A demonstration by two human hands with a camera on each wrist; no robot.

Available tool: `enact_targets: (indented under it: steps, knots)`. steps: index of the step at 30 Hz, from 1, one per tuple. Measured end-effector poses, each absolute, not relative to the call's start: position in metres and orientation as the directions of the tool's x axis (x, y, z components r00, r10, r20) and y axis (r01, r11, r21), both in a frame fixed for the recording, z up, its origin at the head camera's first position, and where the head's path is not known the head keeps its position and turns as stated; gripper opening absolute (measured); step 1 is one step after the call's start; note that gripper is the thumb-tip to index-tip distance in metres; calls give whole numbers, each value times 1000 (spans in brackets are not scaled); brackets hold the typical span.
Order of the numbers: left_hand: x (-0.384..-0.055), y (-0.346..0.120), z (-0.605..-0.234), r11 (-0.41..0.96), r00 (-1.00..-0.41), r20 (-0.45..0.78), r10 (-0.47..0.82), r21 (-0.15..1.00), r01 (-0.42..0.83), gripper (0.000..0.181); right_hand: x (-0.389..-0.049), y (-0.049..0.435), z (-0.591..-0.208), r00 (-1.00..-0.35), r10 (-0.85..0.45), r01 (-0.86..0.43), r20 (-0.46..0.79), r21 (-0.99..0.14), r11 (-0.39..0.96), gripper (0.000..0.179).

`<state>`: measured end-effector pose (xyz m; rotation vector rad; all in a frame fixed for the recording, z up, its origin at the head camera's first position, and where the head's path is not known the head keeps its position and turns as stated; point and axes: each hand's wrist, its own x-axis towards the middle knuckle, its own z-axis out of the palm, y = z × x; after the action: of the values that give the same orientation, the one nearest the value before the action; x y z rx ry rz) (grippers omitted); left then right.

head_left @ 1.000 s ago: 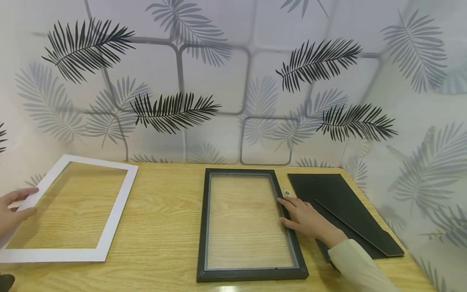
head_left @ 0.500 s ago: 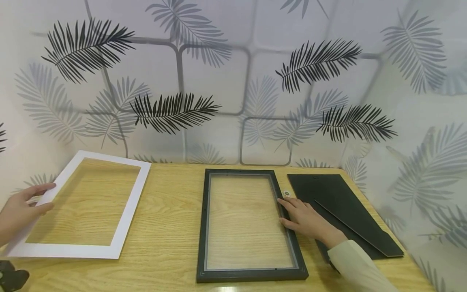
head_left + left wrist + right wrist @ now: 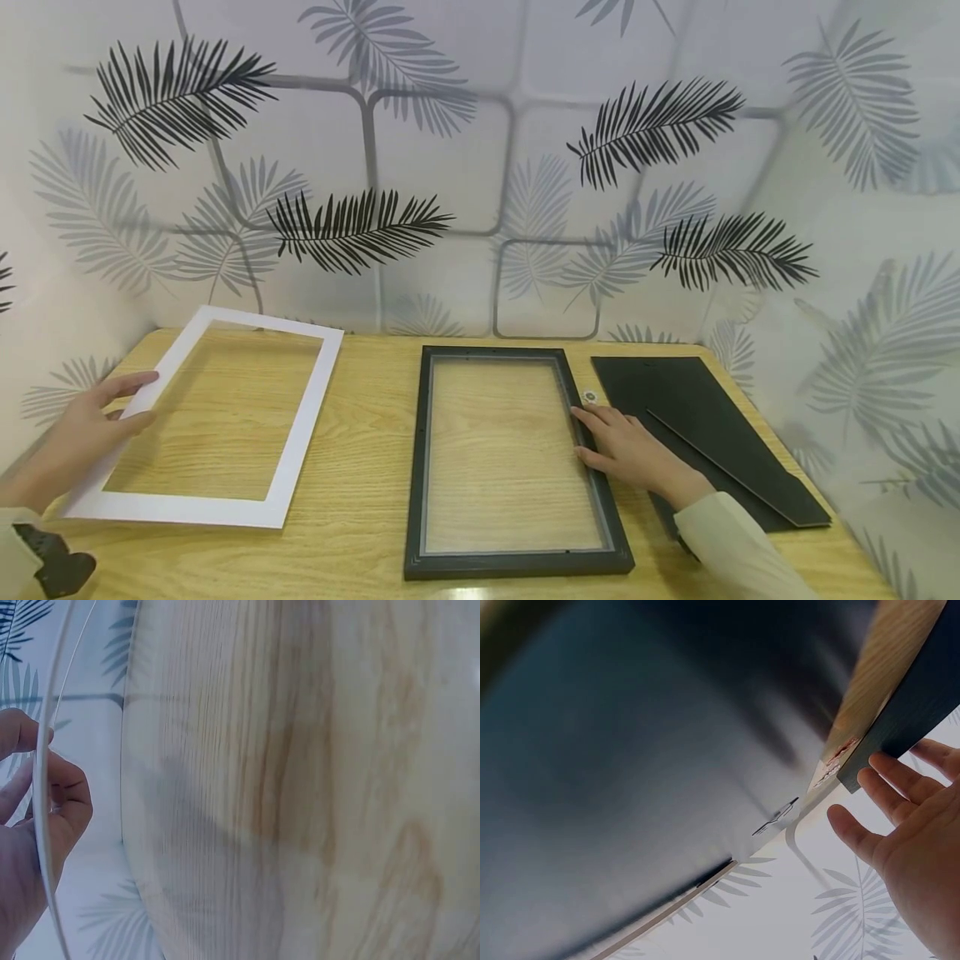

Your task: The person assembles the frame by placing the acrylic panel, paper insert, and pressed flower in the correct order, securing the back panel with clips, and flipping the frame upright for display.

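Note:
My left hand (image 3: 93, 433) pinches the left side of a white picture mat (image 3: 303, 417), a flat rectangular border with an open middle, held over the table at the left. In the left wrist view the mat (image 3: 43, 825) shows edge-on between thumb and fingers of the left hand (image 3: 60, 795). A black picture frame (image 3: 416, 467) with a clear pane (image 3: 510, 458) lies flat in the middle. Resting on its right side is my right hand (image 3: 630, 446), fingers relaxed. The right wrist view shows the fingertips of that hand (image 3: 915, 817) at the frame's side (image 3: 915, 705).
A black backing board (image 3: 675, 392) with a folded easel leg (image 3: 742, 467) lies on the right of the wooden table (image 3: 367, 467). A small round sticker (image 3: 590, 397) is beside the frame. A patterned wall covering (image 3: 480, 167) rises behind the table.
My left hand has moved to the right with the white mat, bringing it nearer to the black frame. The right hand and the frame have stayed in place.

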<state>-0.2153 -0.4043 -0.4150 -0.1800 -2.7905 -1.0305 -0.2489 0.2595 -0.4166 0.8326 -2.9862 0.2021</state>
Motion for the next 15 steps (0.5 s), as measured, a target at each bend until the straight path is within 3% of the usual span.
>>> enact_targets:
  steps: [15]
  knots:
    - [-217, -347, -408, 695, -982, 190, 19, 704, 150, 57, -248, 260, -416, -857, -510, -515, 72, -123, 848, 61]
